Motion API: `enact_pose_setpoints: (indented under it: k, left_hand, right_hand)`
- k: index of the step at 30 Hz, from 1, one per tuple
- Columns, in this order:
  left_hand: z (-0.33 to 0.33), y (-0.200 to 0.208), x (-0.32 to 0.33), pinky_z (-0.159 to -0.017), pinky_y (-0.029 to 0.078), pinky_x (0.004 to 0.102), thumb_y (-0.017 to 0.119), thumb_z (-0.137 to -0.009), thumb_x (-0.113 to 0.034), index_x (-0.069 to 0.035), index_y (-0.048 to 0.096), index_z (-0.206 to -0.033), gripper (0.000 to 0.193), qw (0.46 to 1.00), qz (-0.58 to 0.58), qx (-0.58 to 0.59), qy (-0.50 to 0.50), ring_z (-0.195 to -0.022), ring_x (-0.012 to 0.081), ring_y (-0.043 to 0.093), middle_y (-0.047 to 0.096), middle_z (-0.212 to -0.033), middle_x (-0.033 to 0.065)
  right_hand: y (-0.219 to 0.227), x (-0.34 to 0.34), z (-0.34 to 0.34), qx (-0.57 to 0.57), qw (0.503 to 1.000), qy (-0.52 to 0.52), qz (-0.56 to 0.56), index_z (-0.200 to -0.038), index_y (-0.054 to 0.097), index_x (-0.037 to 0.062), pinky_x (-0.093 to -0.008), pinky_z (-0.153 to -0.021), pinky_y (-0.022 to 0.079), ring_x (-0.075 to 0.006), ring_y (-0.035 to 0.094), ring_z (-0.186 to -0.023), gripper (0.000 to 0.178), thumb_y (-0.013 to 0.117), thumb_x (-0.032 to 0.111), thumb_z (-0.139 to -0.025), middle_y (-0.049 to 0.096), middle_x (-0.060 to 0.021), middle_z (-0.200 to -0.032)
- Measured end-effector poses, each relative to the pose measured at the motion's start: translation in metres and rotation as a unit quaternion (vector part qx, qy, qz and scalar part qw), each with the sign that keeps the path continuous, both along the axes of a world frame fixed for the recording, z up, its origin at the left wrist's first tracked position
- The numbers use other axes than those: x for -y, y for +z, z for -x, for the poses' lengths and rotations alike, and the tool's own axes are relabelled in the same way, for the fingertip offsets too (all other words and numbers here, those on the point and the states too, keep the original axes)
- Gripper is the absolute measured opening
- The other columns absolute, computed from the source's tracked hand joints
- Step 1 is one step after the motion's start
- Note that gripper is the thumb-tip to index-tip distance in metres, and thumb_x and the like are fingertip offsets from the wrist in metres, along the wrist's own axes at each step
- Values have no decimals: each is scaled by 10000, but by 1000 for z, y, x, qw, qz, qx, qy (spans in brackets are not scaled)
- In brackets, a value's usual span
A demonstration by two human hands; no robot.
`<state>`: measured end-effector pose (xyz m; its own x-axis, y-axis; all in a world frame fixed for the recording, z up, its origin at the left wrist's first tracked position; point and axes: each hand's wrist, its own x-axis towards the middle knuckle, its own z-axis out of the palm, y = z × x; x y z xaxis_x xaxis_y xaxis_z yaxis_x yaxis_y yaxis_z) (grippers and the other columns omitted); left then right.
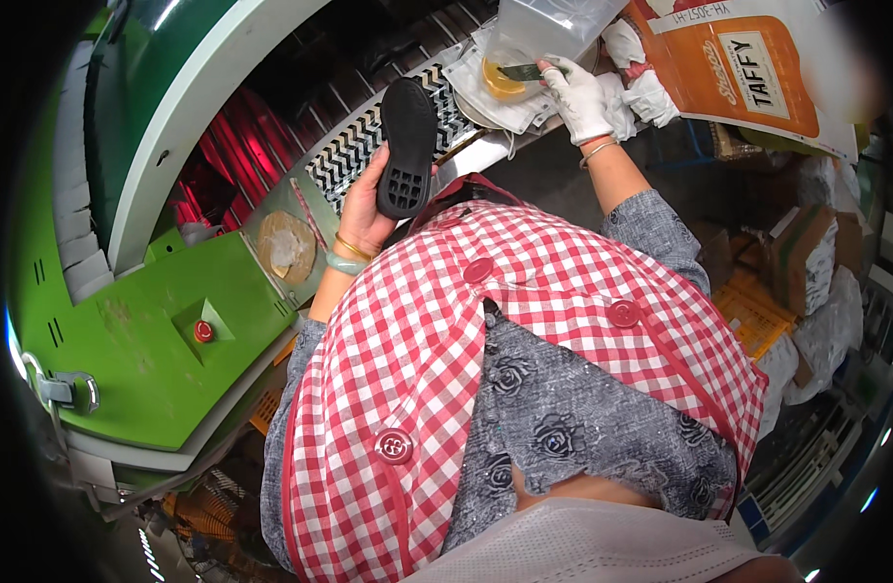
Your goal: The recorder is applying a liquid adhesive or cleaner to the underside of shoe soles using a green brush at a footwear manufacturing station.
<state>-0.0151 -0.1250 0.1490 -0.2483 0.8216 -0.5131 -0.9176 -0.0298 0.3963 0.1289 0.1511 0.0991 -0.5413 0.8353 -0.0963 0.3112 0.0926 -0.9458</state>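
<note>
A black shoe sole (407,146) stands nearly upright in my bare left hand (369,214), its heel end with a grid of square hollows toward me. My fingers close around its lower left edge. Farther right, my right hand (580,102), in a white glove, pinches a dark green flat-handled tool (522,72). The tool's tip reaches the yellow paste (503,85) in a small dish; whether it is a brush or a spatula I cannot tell. Just behind the dish is a translucent plastic container (561,21). White cloths (495,107) lie under and around the dish.
On the left is a green machine (145,360) with a red button (203,331) and a red-lit opening (237,160). A zigzag-patterned strip (344,155) covers the ledge. An orange bag (733,73) lies far right, above cardboard boxes (801,257). A round wooden disc (271,257) holds clear plastic.
</note>
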Motion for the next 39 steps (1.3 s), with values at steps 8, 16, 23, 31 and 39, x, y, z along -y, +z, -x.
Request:
enact_pose_setpoints:
  k: [8, 16, 23, 31, 39]
  left_hand:
    - [-3, -8, 2, -813, 511, 380, 430, -932, -250, -63, 399, -1256, 375, 1000, 18, 7, 8, -958, 293, 592, 543, -1139, 142]
    - [-5, -10, 3, -801, 515, 409, 452, -924, -224, -128, 228, -1372, 510, 1000, 2, -18, 4, -969, 326, 582, 508, -1193, 153]
    - [-2, -12, 5, -780, 525, 379, 451, -924, -301, -117, 309, -1343, 479, 1000, 16, -17, -8, -955, 301, 590, 522, -1182, 139]
    - [-3, 7, 3, -827, 493, 371, 357, -914, -489, -91, 350, -1324, 572, 997, 9, -59, 41, -977, 294, 579, 518, -1199, 129]
    - [5, 44, -17, -786, 511, 382, 263, -885, -594, -120, 298, -1354, 668, 989, -138, -49, 34, -974, 333, 579, 499, -1212, 161]
  right_hand:
    - [1, -4, -4, 34, 998, 42, 39, -1077, 554, -51, -190, -689, 465, -105, 590, -791, 310, 603, 159, -855, 632, -74, -936]
    - [22, 8, -1, -62, 990, -11, 127, -1078, 560, -43, -175, -661, 445, -89, 575, -788, 318, 617, 168, -847, 630, -67, -962]
    - [0, 3, -2, -76, 994, 12, 81, -1080, 572, -26, -164, -557, 387, -68, 563, -745, 351, 605, 243, -857, 633, -35, -914]
    - [22, 26, -8, -185, 945, -31, 268, -991, 561, -26, -167, -443, 379, -118, 598, -638, 264, 527, 217, -893, 618, -90, -828]
    - [153, 88, 25, -284, 935, 67, 200, -962, 571, -26, -170, -491, 446, -143, 624, -648, 239, 498, 196, -913, 624, -112, -835]
